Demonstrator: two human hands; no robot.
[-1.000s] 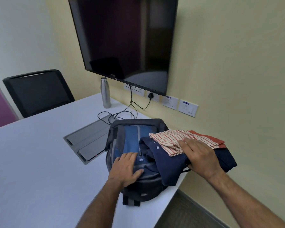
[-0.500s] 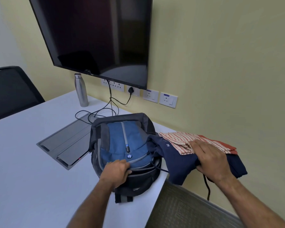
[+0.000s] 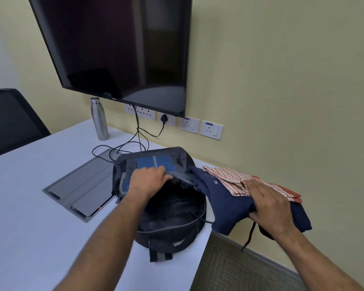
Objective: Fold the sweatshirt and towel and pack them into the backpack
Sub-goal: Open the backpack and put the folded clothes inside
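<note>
A dark backpack (image 3: 172,232) with a blue front panel lies on the white table (image 3: 40,238) near its right corner. Its main compartment gapes open, dark inside. My left hand (image 3: 149,179) grips the front flap and holds it pulled back toward the wall. Right of the bag, past the table edge, my right hand (image 3: 269,204) grips a folded stack in the air: the navy sweatshirt (image 3: 225,204) underneath, the red-and-cream striped towel (image 3: 233,177) on top. A black drawstring dangles below the sweatshirt.
A steel bottle (image 3: 99,118) stands near the wall beside black cables (image 3: 135,141). A grey cable hatch (image 3: 82,190) is set into the table left of the bag. A wall screen (image 3: 118,47) hangs above; a black chair (image 3: 11,120) stands far left. Carpet lies beyond the table's right edge.
My left hand has pulled the backpack's front flap back, so the main compartment now gapes open. My right hand still holds the sweatshirt and towel stack beside the bag.
</note>
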